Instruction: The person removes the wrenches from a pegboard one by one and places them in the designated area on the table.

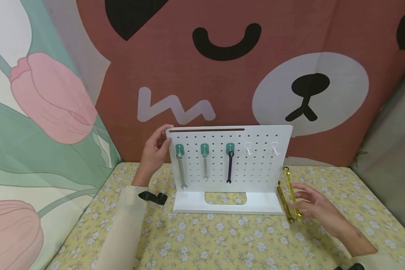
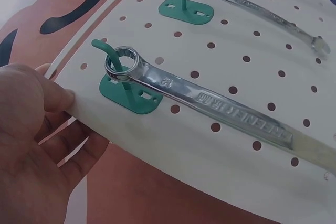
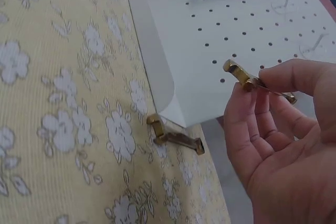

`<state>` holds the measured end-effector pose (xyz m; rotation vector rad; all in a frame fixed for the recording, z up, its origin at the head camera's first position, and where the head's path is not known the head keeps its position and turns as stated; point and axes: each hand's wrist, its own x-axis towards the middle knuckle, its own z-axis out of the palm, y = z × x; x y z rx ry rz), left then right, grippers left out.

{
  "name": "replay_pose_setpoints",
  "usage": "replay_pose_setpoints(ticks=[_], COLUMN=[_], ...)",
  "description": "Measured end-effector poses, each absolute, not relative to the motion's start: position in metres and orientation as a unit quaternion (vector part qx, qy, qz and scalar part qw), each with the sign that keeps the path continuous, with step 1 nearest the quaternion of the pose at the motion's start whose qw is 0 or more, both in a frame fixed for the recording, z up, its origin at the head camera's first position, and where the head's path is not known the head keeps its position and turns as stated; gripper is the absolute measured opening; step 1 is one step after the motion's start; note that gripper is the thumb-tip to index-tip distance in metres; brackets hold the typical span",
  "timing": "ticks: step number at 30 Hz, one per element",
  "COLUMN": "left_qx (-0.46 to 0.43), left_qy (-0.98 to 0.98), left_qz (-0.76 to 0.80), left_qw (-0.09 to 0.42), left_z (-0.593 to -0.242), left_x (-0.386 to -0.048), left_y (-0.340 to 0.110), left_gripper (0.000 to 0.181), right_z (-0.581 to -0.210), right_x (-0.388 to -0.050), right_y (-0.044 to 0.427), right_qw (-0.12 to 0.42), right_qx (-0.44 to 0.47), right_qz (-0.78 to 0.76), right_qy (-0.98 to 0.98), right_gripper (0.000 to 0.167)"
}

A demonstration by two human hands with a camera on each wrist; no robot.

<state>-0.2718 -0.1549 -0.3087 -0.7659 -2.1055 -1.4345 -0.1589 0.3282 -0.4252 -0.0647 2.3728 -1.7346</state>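
A white pegboard [image 1: 260, 180] stands on the table, its upper left edge gripped between the thumb and fingers of my left hand [image 1: 156, 149]. Two silver wrenches [image 1: 182, 170] [image 2: 184, 90] and a dark purple wrench [image 1: 230, 168] hang by their ring ends from green hooks [image 2: 128, 95]. To the right of the board, my right hand [image 1: 318, 210] pinches a gold wrench [image 1: 291, 189] between thumb and fingers, ring end up. A second gold wrench [image 1: 285, 204] [image 3: 178, 139] lies beside the board's right foot, just left of the held one.
Two clear hooks [image 1: 248, 150] [image 1: 275, 150] on the board's right side bear nothing. A floral cloth [image 1: 222, 240] covers the table. Behind it hangs a brown bear backdrop [image 1: 175, 67], with a tulip-print curtain [image 1: 54, 97] at left.
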Motion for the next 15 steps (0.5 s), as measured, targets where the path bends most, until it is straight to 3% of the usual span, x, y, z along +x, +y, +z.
replay_pose_setpoints(ticks=[15], left_qx=[-0.283], left_qy=[-0.767], left_qz=[-0.526], left_qw=[0.235], left_z=[-0.312], left_x=[-0.276], left_y=[-0.156], left_gripper=[0.039], right_z=[-0.441], right_x=[-0.179], right_y=[0.349], right_qw=[0.136], right_qx=[-0.009], right_qz=[-0.575], right_qy=[0.807], right_gripper=[0.068])
